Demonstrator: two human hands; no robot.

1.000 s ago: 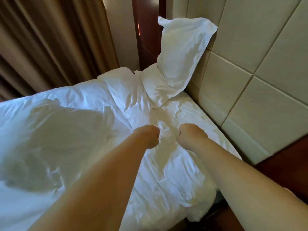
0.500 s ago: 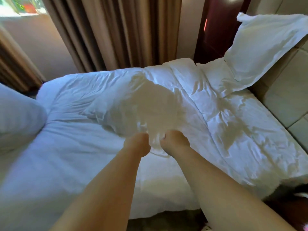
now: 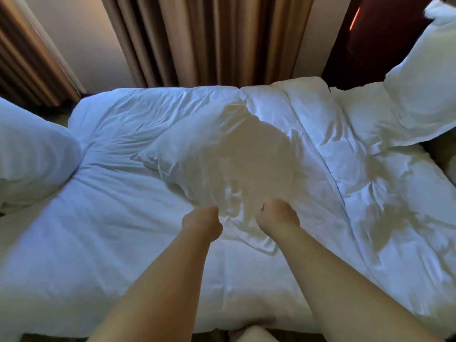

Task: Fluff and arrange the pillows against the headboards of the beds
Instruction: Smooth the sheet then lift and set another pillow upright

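A white pillow [image 3: 222, 154] lies flat on the white duvet [image 3: 111, 230] in the middle of the bed. My left hand [image 3: 203, 224] and my right hand [image 3: 277, 215] are both closed on its near edge, a hand's width apart, and the cloth bunches between them. A second white pillow [image 3: 424, 90] leans upright at the far right, where the headboard [image 3: 441, 154] shows only as a sliver. At the left edge bulges another white pillow [image 3: 32, 156], blurred.
Brown curtains [image 3: 197, 40] hang behind the far side of the bed. A dark wooden panel [image 3: 370, 38] stands at the upper right beside the upright pillow. The bed's near edge runs along the bottom of the view.
My view has swung left, away from the headboard, so the upright pillow has slid to the right edge. Both hands have carried the gripped pillow edge toward the middle of the bed.
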